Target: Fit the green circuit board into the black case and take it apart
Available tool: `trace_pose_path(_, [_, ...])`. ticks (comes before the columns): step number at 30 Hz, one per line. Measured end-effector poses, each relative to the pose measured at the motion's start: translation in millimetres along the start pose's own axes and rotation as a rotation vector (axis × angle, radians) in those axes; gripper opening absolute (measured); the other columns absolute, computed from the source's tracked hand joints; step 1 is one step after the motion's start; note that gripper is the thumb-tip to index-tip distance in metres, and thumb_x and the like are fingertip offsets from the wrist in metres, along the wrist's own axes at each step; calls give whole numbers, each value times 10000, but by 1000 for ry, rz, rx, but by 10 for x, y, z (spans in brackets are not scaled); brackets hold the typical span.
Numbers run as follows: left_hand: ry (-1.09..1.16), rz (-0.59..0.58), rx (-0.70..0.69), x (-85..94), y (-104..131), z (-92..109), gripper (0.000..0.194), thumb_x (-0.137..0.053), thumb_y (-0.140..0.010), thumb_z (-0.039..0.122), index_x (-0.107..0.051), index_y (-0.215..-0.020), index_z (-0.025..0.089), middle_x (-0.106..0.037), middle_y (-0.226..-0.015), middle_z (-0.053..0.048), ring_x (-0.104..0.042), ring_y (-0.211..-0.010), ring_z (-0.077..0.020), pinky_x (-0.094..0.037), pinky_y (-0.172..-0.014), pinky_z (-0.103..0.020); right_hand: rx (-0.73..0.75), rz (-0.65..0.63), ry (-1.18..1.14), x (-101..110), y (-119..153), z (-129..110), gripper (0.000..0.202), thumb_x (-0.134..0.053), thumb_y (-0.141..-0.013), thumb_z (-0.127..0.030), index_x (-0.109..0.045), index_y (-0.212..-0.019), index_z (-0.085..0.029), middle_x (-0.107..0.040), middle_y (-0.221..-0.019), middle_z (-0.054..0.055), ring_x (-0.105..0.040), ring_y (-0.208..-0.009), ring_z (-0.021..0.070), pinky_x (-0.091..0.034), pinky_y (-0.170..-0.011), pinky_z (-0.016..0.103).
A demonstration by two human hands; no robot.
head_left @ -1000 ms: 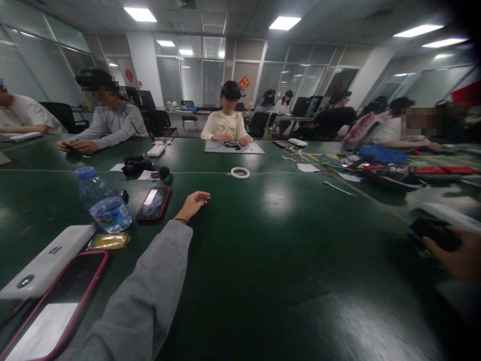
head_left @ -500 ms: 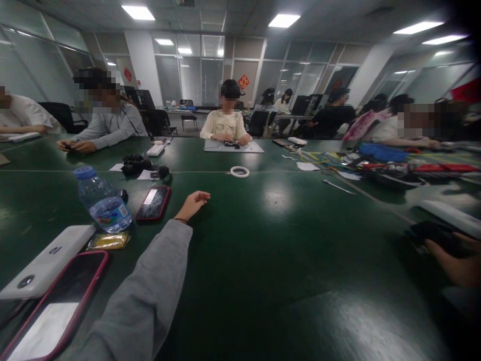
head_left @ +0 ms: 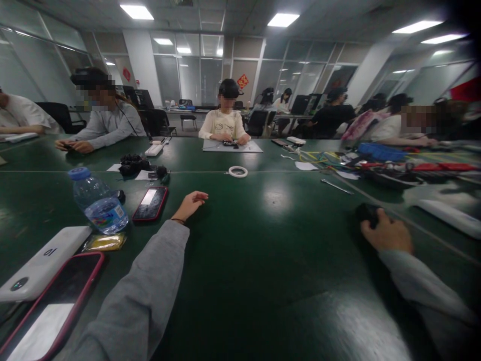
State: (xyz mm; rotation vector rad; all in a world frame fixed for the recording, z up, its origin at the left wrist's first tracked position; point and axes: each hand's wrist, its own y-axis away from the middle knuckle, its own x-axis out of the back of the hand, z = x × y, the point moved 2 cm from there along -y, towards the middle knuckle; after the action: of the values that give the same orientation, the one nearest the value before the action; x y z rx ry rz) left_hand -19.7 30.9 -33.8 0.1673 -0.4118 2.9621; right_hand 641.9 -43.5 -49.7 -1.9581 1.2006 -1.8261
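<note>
My left hand rests on the green table, fingers loosely stretched out and holding nothing. A phone in a red case lies just to its left. On the right, my right hand is closed round a small dark object, black and blocky, low over the table or touching it. The fingers and motion blur cover part of that object, so its kind does not show. Beyond the hands, a white ring-shaped roll lies near the middle seam of the table.
At the left stand a water bottle, a yellow packet, a white device and a larger phone. A wrench, tangled cables and a blue item lie at the right. A person sits opposite.
My right hand has moved left and inward from the right edge, carrying the dark object over the table. My left hand stays in place; the view has shifted slightly.
</note>
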Motion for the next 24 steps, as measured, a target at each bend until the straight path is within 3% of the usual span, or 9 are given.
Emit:
trace_pose_path(2, [-6,-8,-5,-3,3,11,298,-569,-649,47,-647,-925,126,-681,-937,-81,-617,-827,-150,-477,-849,-383,41,-135,22,12,108,-796,683,-510,-786,-471,-474,-1344,-78,-548,-950,280,-561,-805,351,-383,-599,439])
trace_pose_path(7, [-52,17,7,-8,5,22,257,-626,-703,145,-645,-959,138,-674,-986,-88,-617,-944,-177,-451,-916,-391,376,-206,-244,181,684,-2875,568,-417,-873,-381,-406,-1379,-122,-534,-1012,169,-553,-879,289,-468,-775,414])
trace_pose_path(9, [-80,47,2,-17,12,44,272,-633,-746,231,-639,-1004,146,-670,-1025,-95,-607,-982,-183,-429,-947,-385,522,-267,-367,301,988,-3515,546,-420,-882,-351,-384,-1386,-146,-534,-1031,147,-547,-911,275,-480,-810,395])
trace_pose_path(11, [-109,77,0,-35,25,80,322,-602,-793,326,-626,-1066,157,-659,-1073,-102,-592,-1020,-191,-415,-957,-370,627,-314,-462,448,1269,-3973,534,-424,-890,-333,-362,-1389,-151,-531,-1080,138,-541,-956,261,-483,-837,373])
trace_pose_path(13, [-130,103,13,-54,39,124,377,-578,-810,397,-616,-1099,157,-645,-1115,-107,-579,-1050,-200,-404,-962,-349,701,-354,-533,586,1481,-4248,531,-445,-886,-331,-357,-1374,-139,-530,-1130,138,-537,-991,258,-481,-856,372])
trace_pose_path(15, [-175,88,21,-76,55,170,424,-526,-831,464,-619,-1093,143,-641,-1118,-105,-573,-1054,-201,-402,-958,-329,757,-383,-583,677,1602,-4372,525,-472,-879,-343,-364,-1352,-142,-530,-1171,132,-530,-1024,262,-473,-877,389])
trace_pose_path(20, [-313,7,32,-118,96,241,527,-437,-839,568,-630,-1059,129,-666,-1019,-81,-596,-960,-199,-431,-898,-319,770,-397,-637,687,1622,-4371,515,-519,-863,-331,-386,-1317,-127,-533,-1192,131,-511,-1072,268,-454,-895,410])
trace_pose_path(24, [-384,13,6,-147,107,264,523,-420,-846,573,-624,-1072,148,-664,-1033,-80,-601,-956,-196,-438,-897,-321,772,-412,-654,662,1603,-4363,524,-529,-861,-322,-385,-1322,-118,-525,-1193,138,-502,-1078,268,-449,-910,419])
